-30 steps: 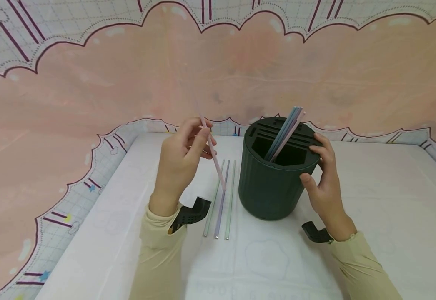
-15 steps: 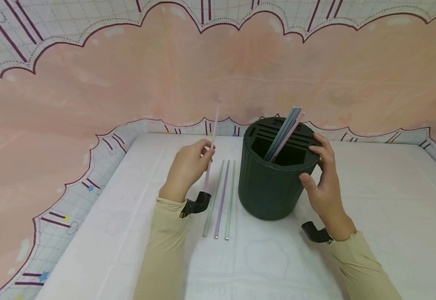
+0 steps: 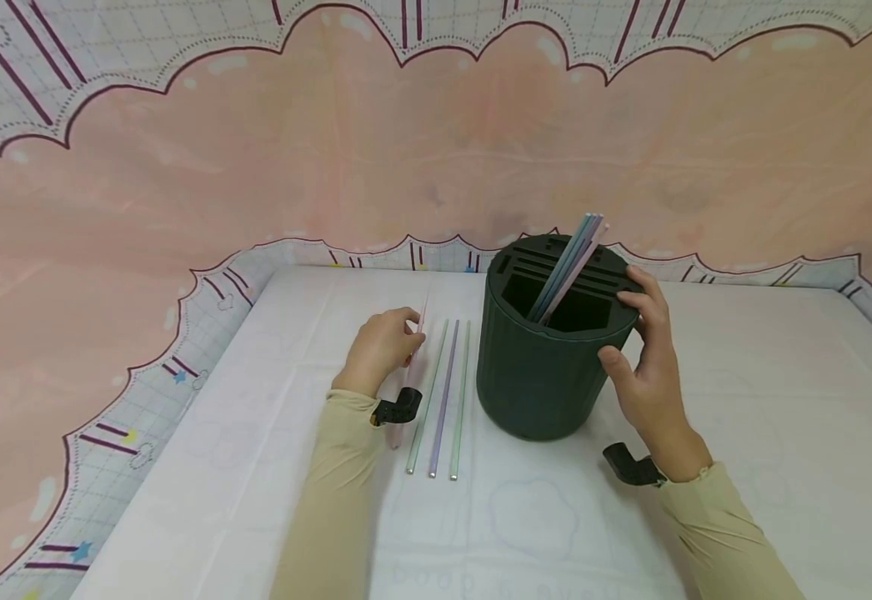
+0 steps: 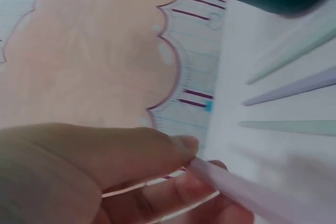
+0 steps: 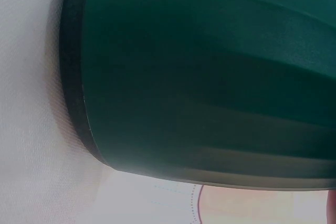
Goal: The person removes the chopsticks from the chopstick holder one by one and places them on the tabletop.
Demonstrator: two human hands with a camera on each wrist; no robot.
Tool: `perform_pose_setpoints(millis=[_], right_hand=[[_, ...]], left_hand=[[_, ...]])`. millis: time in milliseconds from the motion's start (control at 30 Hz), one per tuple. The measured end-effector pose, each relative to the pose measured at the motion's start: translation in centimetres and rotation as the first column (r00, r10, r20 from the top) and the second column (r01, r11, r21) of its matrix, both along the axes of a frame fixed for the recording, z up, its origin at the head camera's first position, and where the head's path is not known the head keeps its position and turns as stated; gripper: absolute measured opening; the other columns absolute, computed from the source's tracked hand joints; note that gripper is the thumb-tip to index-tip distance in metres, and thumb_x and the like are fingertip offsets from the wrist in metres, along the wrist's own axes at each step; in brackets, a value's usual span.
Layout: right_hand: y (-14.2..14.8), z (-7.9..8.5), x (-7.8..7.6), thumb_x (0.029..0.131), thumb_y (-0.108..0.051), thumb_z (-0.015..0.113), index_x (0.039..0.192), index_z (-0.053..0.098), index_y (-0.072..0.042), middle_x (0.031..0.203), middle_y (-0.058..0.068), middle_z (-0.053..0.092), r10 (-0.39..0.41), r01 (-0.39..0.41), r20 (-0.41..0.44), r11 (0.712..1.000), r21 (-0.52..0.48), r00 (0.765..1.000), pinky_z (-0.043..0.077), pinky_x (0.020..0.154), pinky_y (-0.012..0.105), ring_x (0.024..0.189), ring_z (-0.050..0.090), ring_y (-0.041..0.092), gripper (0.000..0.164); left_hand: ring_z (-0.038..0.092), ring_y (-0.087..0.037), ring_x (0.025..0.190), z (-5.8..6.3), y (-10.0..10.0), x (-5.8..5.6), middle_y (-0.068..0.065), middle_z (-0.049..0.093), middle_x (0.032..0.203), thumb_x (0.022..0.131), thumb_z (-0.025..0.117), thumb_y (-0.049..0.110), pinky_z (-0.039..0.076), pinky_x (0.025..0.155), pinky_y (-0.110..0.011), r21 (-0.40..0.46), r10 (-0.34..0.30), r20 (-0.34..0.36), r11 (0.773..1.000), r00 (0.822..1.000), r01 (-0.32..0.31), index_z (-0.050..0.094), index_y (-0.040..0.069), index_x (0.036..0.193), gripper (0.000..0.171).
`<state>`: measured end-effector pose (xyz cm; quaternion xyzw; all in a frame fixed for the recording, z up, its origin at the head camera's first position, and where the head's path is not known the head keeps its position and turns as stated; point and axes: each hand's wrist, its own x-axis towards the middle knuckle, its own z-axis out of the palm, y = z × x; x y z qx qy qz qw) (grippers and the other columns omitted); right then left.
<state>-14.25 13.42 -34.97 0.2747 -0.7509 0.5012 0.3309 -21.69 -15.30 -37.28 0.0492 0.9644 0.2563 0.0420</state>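
Observation:
Between thumb and fingers, my left hand (image 3: 379, 350) pinches a pale pink chopstick (image 4: 241, 187), slanted low over the white table left of the others. Beside it lie a green chopstick (image 3: 427, 400), a purple chopstick (image 3: 443, 398) and a second green chopstick (image 3: 461, 400), roughly parallel. My right hand (image 3: 654, 375) grips the right side of a dark green utensil holder (image 3: 541, 383), fingers at its rim and thumb on the wall. Several blue, purple and pink chopsticks (image 3: 567, 267) lean in the holder's large opening. The right wrist view is mostly filled by the holder's ribbed wall (image 5: 210, 87).
A white cloth (image 3: 526, 533) covers the table. Behind and to the left hangs a peach backdrop (image 3: 436, 150) with a scalloped white border. The holder's top also has narrow slots (image 3: 601, 275). Each wrist bears a black camera mount (image 3: 398, 406).
My left hand has come down toward the table with the pink chopstick, which swung from steeply tilted to lie nearly in line with the others. The right hand and holder stay put.

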Motion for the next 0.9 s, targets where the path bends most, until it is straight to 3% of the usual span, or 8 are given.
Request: perform_pose_setpoints(millis=[233, 367, 533, 633, 833, 900], right_hand=[[0.0, -0.1, -0.1, 0.085, -0.050, 0.050, 0.121, 0.034, 0.008, 0.141, 0.018, 0.023, -0.001, 0.001, -0.008, 1.000, 0.000, 1.000, 0.027, 0.099, 0.027, 0.127, 0.025, 0.031, 0.071], [0.0, -0.1, -0.2, 0.085, -0.050, 0.050, 0.121, 0.034, 0.008, 0.141, 0.018, 0.024, -0.004, 0.004, -0.013, 1.000, 0.001, 1.000, 0.027, 0.099, 0.027, 0.127, 0.025, 0.031, 0.071], [0.0, 0.0, -0.2, 0.085, -0.051, 0.050, 0.121, 0.034, 0.009, 0.141, 0.019, 0.024, -0.002, 0.002, -0.022, 1.000, 0.001, 1.000, 0.027, 0.100, 0.028, 0.127, 0.025, 0.031, 0.072], [0.0, 0.1, -0.2, 0.085, -0.051, 0.049, 0.121, 0.034, 0.009, 0.141, 0.018, 0.024, -0.003, 0.003, -0.019, 1.000, 0.004, 1.000, 0.026, 0.100, 0.027, 0.127, 0.025, 0.031, 0.072], [0.1, 0.0, -0.1, 0.085, -0.051, 0.050, 0.121, 0.034, 0.008, 0.141, 0.018, 0.023, -0.003, 0.003, -0.011, 1.000, 0.003, 1.000, 0.026, 0.100, 0.028, 0.128, 0.025, 0.030, 0.071], [0.1, 0.0, -0.1, 0.085, -0.050, 0.050, 0.121, 0.034, 0.008, 0.141, 0.017, 0.023, -0.004, 0.004, -0.007, 1.000, 0.002, 1.000, 0.026, 0.100, 0.028, 0.128, 0.025, 0.030, 0.071]], left_hand=[[0.054, -0.013, 0.050, -2.2, 0.0, -0.5, 0.000, 0.059, 0.060, 0.083, 0.055, 0.015, 0.043, 0.061, -0.029, -0.023, -0.003, 0.080, 1.000, 0.997, 0.005, 0.056, 0.005, 0.112, 0.031], [0.050, -0.012, 0.043, -2.8, 0.0, -0.5, -0.001, 0.055, 0.049, 0.080, 0.055, 0.011, 0.041, 0.057, -0.027, -0.022, -0.012, 0.104, 1.000, 0.994, 0.014, 0.056, 0.005, 0.113, 0.034], [0.050, -0.011, 0.042, -3.2, 0.0, -0.6, 0.000, 0.055, 0.050, 0.078, 0.059, 0.010, 0.039, 0.054, -0.026, -0.019, -0.023, 0.129, 0.999, 0.991, 0.026, 0.054, 0.007, 0.113, 0.036], [0.052, -0.015, 0.050, -3.1, 0.0, -0.6, -0.002, 0.058, 0.059, 0.077, 0.060, 0.014, 0.039, 0.055, -0.028, -0.046, -0.013, 0.133, 0.999, 0.991, 0.019, 0.054, 0.010, 0.115, 0.038], [0.055, -0.022, 0.083, -2.8, 0.2, -0.6, -0.009, 0.060, 0.106, 0.081, 0.059, 0.028, 0.045, 0.067, -0.039, -0.116, 0.011, 0.108, 0.993, 0.994, 0.002, 0.054, 0.016, 0.118, 0.039], [0.054, -0.022, 0.090, -2.6, 0.3, -0.7, -0.007, 0.060, 0.106, 0.084, 0.057, 0.032, 0.044, 0.075, -0.041, -0.107, -0.012, 0.118, 0.994, 0.993, 0.024, 0.055, 0.017, 0.117, 0.037]])
